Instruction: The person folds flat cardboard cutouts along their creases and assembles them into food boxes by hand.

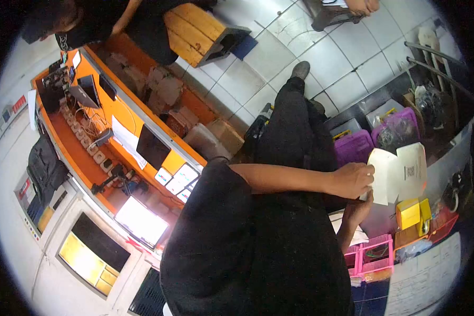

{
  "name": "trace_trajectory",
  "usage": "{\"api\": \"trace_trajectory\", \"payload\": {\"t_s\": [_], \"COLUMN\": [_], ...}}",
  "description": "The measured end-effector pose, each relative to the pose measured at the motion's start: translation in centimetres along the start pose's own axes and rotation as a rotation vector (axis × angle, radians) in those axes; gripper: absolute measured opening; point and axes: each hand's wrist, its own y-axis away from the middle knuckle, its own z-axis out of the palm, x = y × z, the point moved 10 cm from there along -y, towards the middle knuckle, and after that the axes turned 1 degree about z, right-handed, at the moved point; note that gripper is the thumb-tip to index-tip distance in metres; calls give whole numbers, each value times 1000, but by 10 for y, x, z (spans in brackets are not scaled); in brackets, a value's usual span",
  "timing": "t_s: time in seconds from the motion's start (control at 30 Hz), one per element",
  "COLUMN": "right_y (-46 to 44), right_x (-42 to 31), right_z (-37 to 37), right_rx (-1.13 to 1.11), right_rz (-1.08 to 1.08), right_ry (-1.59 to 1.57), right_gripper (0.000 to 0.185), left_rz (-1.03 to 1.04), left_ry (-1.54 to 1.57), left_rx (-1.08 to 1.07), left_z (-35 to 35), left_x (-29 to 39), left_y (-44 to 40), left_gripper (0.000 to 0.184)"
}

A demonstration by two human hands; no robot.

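A white folded carton piece (387, 176) with a printed code on one panel is held out to my right side. Its panels are partly opened along creases. My left hand (353, 180) reaches across my body, fingers closed on the carton's near edge. Just below it, my right hand (357, 213) grips the lower corner of the same carton, its fingertips partly hidden. Under and beside the carton are a yellow bin (408, 213) and pink plastic baskets (375, 253).
Purple bins (354, 147) stand beyond the carton. A handwritten sheet (426, 276) lies at lower right. On the left, an orange counter (126, 108) carries phones, cables and a lit screen (141, 221). Another person (97, 26) is at upper left beside a wooden stool (195, 31).
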Motion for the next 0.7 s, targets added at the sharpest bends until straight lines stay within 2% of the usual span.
{"api": "trace_trajectory", "payload": {"t_s": [0.07, 0.13, 0.23, 0.3, 0.33, 0.43, 0.47, 0.57, 0.6, 0.7], "right_y": [3, -14, -26, -35, -44, -52, -60, -80, -90, -107], "right_x": [-2, -6, -1, 6, 14, 12, 16, 35, 44, 45], "right_z": [57, 71, 100, 132, 138, 176, 183, 197, 198, 209], "right_rx": [-89, -147, -178, -201, -218, -454, -445, -534, -597, -481], "right_rz": [185, 65, -13, 20, 98, 137, 106, 120, 84, 22], "right_ry": [-130, 491, 510, 275, 284, 619, 730, 911, 866, 940], "right_gripper": [44, 46, 46, 44, 43, 40, 40, 40, 34, 27], "left_rz": [-126, -208, -317, -450, -477, -751, -806, -877, -899, -999], "left_ry": [76, 42, 62, 163, 150, 282, 168, 138, 133, 159], "left_rx": [109, 225, 410, 494, 554, 691, 716, 817, 809, 835], "left_z": [-33, -65, -90, -102, -108, -111, -113, -106, -96, -93], "left_x": [-20, -43, -80, -105, -115, -151, -159, -188, -203, -222], "left_y": [0, 8, 22, 35, 40, 70, 78, 100, 108, 119], "left_gripper": [14, 15, 16, 16, 16, 16, 17, 22, 27, 27]}}
